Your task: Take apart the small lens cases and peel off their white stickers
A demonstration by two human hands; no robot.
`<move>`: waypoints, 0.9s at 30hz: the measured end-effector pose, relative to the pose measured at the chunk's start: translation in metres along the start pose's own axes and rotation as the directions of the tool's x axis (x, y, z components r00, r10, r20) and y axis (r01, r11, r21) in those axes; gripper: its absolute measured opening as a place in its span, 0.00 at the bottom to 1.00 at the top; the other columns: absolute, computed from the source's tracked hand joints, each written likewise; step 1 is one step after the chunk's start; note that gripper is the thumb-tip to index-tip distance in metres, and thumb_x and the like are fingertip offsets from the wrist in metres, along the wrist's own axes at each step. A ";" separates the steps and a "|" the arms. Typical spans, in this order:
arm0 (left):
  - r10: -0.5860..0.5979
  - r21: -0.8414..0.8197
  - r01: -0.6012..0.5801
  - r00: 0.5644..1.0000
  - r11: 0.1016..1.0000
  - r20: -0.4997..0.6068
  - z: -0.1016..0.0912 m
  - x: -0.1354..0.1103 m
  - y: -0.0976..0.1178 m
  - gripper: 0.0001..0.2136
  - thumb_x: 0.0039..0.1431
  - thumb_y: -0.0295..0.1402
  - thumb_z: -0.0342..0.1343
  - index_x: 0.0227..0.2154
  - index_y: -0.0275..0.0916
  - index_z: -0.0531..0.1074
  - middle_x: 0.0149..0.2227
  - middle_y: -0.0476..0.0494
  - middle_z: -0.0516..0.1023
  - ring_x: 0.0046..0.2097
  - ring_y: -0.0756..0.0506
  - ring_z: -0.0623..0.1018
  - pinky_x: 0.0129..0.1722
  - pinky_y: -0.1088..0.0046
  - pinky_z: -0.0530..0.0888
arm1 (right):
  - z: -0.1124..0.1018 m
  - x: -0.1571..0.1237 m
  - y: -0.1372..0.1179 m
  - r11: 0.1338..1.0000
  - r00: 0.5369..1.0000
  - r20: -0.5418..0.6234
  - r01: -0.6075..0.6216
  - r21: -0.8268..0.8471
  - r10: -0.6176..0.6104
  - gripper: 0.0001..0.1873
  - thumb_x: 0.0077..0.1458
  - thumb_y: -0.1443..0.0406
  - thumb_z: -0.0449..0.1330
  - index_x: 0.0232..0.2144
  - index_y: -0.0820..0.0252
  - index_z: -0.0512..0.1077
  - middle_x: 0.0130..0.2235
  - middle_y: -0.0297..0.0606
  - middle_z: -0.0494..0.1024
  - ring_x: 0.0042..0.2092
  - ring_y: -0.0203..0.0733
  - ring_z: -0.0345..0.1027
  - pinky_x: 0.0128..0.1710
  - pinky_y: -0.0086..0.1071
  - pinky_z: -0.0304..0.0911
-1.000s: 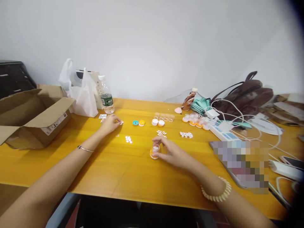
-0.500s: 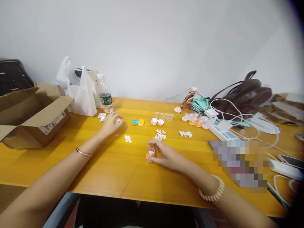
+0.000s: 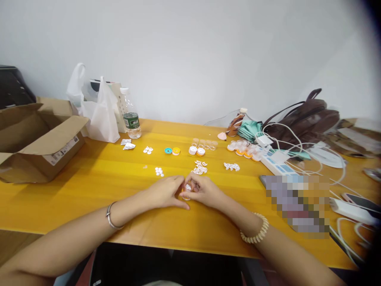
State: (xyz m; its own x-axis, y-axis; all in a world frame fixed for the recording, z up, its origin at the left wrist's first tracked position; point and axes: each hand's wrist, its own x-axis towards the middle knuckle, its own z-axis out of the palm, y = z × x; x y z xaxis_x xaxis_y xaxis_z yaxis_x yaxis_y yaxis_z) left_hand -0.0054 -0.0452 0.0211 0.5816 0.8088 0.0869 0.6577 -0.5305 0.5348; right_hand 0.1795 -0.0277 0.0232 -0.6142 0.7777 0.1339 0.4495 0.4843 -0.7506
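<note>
My right hand [image 3: 205, 191] is closed around a small round clear container with an orange base [image 3: 188, 187], low over the front middle of the table. Something white shows inside it. From the left, my left hand [image 3: 166, 193] reaches up against the container, thumb stretched out and apart from the fingers; whether it touches the container I cannot tell. Just beyond are several white discs [image 3: 159, 172] and a heap of white openwork pieces [image 3: 200, 167]. Farther back lie small white pieces [image 3: 148, 150], a teal ring-like part [image 3: 168, 151], a yellow one [image 3: 176, 151] and white round parts [image 3: 193, 150].
Clear rings [image 3: 204, 143] and finished-looking clear-and-orange containers [image 3: 244, 149] stand toward the back. A water bottle [image 3: 131, 121], plastic bag [image 3: 102, 119] and cardboard box [image 3: 56, 147] are at left. Power strip [image 3: 276, 163], cables and brown bag [image 3: 306, 117] crowd the right.
My left hand has moved right and nearer, from the small white pieces at the back to the container. My right hand keeps hold of the container, almost in the same place.
</note>
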 end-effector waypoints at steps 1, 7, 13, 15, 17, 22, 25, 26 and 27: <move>-0.027 -0.002 0.027 0.999 1.000 -0.047 0.005 0.001 0.001 0.22 0.43 0.52 0.58 0.31 0.38 0.65 0.30 0.46 0.71 0.31 0.46 0.71 0.27 0.73 0.64 | 0.003 0.000 0.002 0.999 0.999 -0.041 -0.017 0.045 0.019 0.15 0.46 0.55 0.62 0.28 0.58 0.63 0.22 0.26 0.63 0.23 0.30 0.55 0.22 0.24 0.51; -0.106 -0.165 0.078 0.980 0.983 -0.166 0.016 0.003 0.007 0.18 0.48 0.49 0.56 0.28 0.36 0.69 0.23 0.50 0.69 0.25 0.51 0.67 0.23 0.77 0.60 | 0.012 0.001 0.004 0.973 0.986 -0.149 -0.040 0.227 0.075 0.14 0.51 0.56 0.57 0.28 0.58 0.58 0.18 0.23 0.58 0.20 0.29 0.50 0.19 0.24 0.47; -0.071 -0.371 0.041 0.995 0.928 -0.067 0.012 0.000 0.007 0.11 0.51 0.37 0.54 0.32 0.34 0.73 0.20 0.53 0.65 0.23 0.54 0.62 0.22 0.81 0.58 | 0.005 -0.006 0.004 0.983 0.995 -0.083 0.073 0.167 -0.060 0.08 0.53 0.61 0.55 0.33 0.57 0.60 0.25 0.28 0.63 0.24 0.31 0.55 0.24 0.26 0.53; -0.067 -0.390 0.043 0.997 0.920 -0.048 0.011 -0.001 0.005 0.12 0.50 0.39 0.55 0.32 0.34 0.72 0.20 0.54 0.64 0.23 0.54 0.62 0.22 0.81 0.58 | 0.001 -0.008 0.005 0.983 0.986 -0.078 0.154 0.102 -0.146 0.11 0.51 0.63 0.55 0.38 0.57 0.60 0.30 0.32 0.66 0.30 0.35 0.60 0.30 0.29 0.58; -0.074 -0.379 0.047 0.996 0.924 -0.057 0.010 0.000 0.001 0.12 0.50 0.40 0.55 0.31 0.34 0.71 0.21 0.54 0.65 0.23 0.54 0.63 0.22 0.80 0.59 | -0.001 -0.009 0.006 0.977 0.973 -0.102 0.212 0.020 -0.208 0.22 0.49 0.63 0.58 0.47 0.57 0.57 0.38 0.37 0.66 0.38 0.39 0.61 0.37 0.33 0.59; -0.096 -0.311 0.068 0.992 0.948 -0.077 0.010 0.002 -0.004 0.12 0.48 0.40 0.57 0.29 0.35 0.70 0.22 0.53 0.67 0.24 0.53 0.65 0.23 0.80 0.61 | 0.002 -0.010 0.008 0.997 0.993 -0.120 0.008 -0.072 -0.017 0.25 0.51 0.59 0.57 0.50 0.57 0.54 0.26 0.29 0.65 0.26 0.35 0.58 0.29 0.30 0.57; -0.073 -0.291 0.051 0.995 0.955 -0.066 0.009 0.001 -0.001 0.10 0.49 0.38 0.56 0.29 0.36 0.70 0.21 0.54 0.67 0.24 0.53 0.65 0.23 0.80 0.60 | 0.005 -0.011 0.007 0.990 0.990 -0.112 0.070 -0.125 -0.084 0.22 0.53 0.62 0.54 0.49 0.57 0.54 0.30 0.32 0.67 0.30 0.37 0.62 0.33 0.33 0.59; -0.067 -0.291 0.046 0.996 0.956 -0.060 0.009 0.001 0.000 0.09 0.49 0.37 0.56 0.29 0.36 0.69 0.21 0.54 0.67 0.24 0.53 0.66 0.23 0.80 0.60 | 0.005 -0.011 0.006 0.983 0.982 -0.132 0.115 -0.145 -0.135 0.25 0.51 0.63 0.56 0.50 0.57 0.53 0.35 0.36 0.68 0.35 0.40 0.63 0.37 0.35 0.59; -0.065 -0.292 0.045 0.996 0.955 -0.058 0.009 0.001 0.000 0.08 0.49 0.36 0.55 0.29 0.36 0.69 0.21 0.54 0.67 0.24 0.53 0.66 0.23 0.80 0.60 | 0.005 -0.011 0.006 0.977 0.974 -0.152 0.141 -0.158 -0.165 0.28 0.49 0.62 0.57 0.51 0.58 0.52 0.38 0.39 0.68 0.38 0.41 0.63 0.39 0.36 0.59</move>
State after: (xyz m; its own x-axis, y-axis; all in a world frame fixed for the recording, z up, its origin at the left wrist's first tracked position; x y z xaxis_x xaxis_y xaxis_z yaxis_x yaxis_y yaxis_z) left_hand -0.0003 -0.0472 0.0137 0.5090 0.8548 0.1012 0.5148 -0.3965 0.7601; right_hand 0.1853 -0.0352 0.0137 -0.5739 0.7389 0.3531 0.4553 0.6463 -0.6124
